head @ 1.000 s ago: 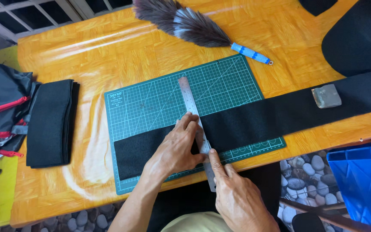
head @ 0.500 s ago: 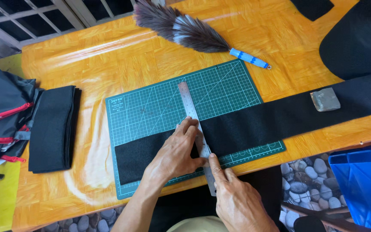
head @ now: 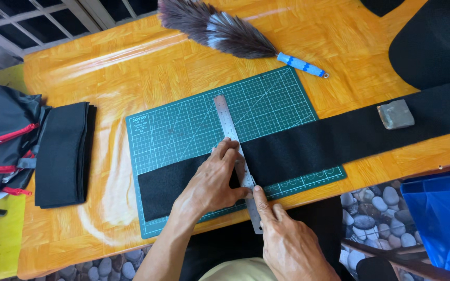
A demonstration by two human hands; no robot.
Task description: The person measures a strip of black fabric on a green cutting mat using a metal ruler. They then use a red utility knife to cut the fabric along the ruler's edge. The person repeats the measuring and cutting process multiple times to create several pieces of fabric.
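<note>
The black fabric strip (head: pixel 339 140) lies across the green cutting mat (head: pixel 183 130), reaching from the mat's near left corner out past its right edge and on over the orange table (head: pixel 131 62). A steel ruler (head: pixel 235 151) lies across the strip near the mat's middle, running from the mat's upper half down past its near edge.

The left hand (head: pixel 212 184) presses flat on the ruler and on the cloth just left of it, fingers spread slightly and stretched toward the ruler's edge. The right hand (head: pixel 287 244) sits at the mat's near edge, forefinger extended along the ruler's lower part; whether its other fingers close on a tool cannot be told.

The strip looks soft, limp and light, so it would likely creep or bunch if dragged; it is best pinned flat close beside the ruler rather than lifted by one end. The ruler is thin, stiff and probably slick on cloth, so downward pressure along its length suits it.

A grey block (head: pixel 396 114) rests on the strip right of the mat. A feather duster (head: pixel 225 31) lies beyond the mat, and folded black cloth (head: pixel 63 153) lies left of it.
</note>
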